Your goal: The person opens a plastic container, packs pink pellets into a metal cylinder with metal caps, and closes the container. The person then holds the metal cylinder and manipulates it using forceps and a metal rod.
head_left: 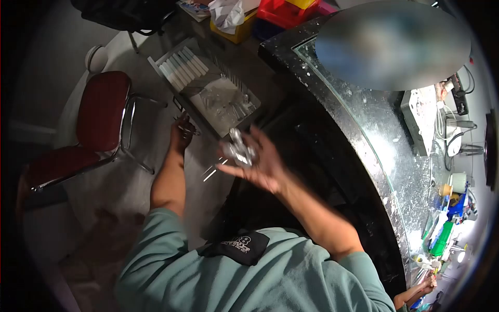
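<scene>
My right hand (267,169) is cupped, with thumb and fingers spread around a cluster of shiny metal pieces (240,151). It is slightly blurred, just below the near corner of an open drawer (200,117). My left hand (183,134) is beside the drawer's front, close to its handle (178,103). Its fingers are curled, and a small glint of metal shows at them; I cannot make out what it is. Inside the drawer lie a row of white sticks or tubes (183,67) and a clear bag-like heap with metal pieces (223,104).
A red chair (104,112) with chrome legs stands at left. The curved dark workbench (358,130) runs along the right, bearing a white box (420,119), cables and tools. Bins (236,31) are at the top. Another person's hand (429,283) shows at lower right.
</scene>
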Demonstrator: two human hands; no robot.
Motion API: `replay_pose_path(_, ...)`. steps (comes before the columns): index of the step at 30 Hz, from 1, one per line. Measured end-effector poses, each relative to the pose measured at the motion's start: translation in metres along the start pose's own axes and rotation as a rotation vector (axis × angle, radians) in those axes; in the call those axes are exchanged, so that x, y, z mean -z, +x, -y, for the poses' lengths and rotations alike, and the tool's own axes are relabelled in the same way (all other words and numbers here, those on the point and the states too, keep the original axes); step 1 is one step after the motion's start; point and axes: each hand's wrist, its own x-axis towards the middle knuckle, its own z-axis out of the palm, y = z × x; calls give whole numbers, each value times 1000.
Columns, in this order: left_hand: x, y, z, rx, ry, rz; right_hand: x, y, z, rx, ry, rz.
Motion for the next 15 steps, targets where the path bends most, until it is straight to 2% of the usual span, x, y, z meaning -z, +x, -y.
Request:
replay_pose_path(3, 16, -17, 10, -7, -90, -13, -4, 26, 11, -36, -111, -193)
replay_pose_path(4, 21, -13, 13, -10, -135, -14, 16, 29, 6, -31, -127, -229)
replay_pose_path(9, 47, -23, 11, -9, -40, -6, 103, -64, -19, -91, -242, -115)
replay_pose_path(11, 40, -29, 9, 3, 21, -13, 98, -110, -20, -7, -237, -41)
replay_pose_path(15, 22, -17, 19, 47, 95, 5, 88, -168, -12, 71, -417, -95)
